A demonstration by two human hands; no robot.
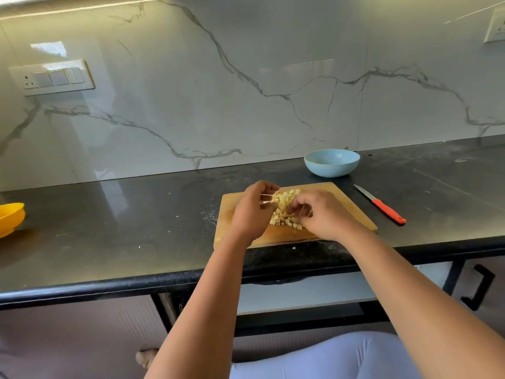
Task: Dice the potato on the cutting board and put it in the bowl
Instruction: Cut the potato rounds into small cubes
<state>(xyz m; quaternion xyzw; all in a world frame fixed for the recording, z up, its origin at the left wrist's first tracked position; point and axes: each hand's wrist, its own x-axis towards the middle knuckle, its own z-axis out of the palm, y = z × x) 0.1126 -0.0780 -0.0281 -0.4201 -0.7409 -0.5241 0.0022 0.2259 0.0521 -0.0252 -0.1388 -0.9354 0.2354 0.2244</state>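
Note:
A pile of pale yellow diced potato [284,207] lies in the middle of a wooden cutting board [352,209] on the black counter. My left hand [252,212] curls against the pile's left side, fingers bent around the pieces. My right hand [319,214] cups the pile from the right, its fingertips in the dice. A light blue bowl [332,162] stands behind the board near the wall, and nothing shows inside it. A knife [381,204] with a red handle lies on the counter right of the board, touched by neither hand.
A yellow bowl [9,218] sits at the counter's far left edge. A few potato scraps lie on the counter in front of the board. The marble wall carries a switch plate [52,77]. The counter's front edge runs below the board, with cabinets underneath.

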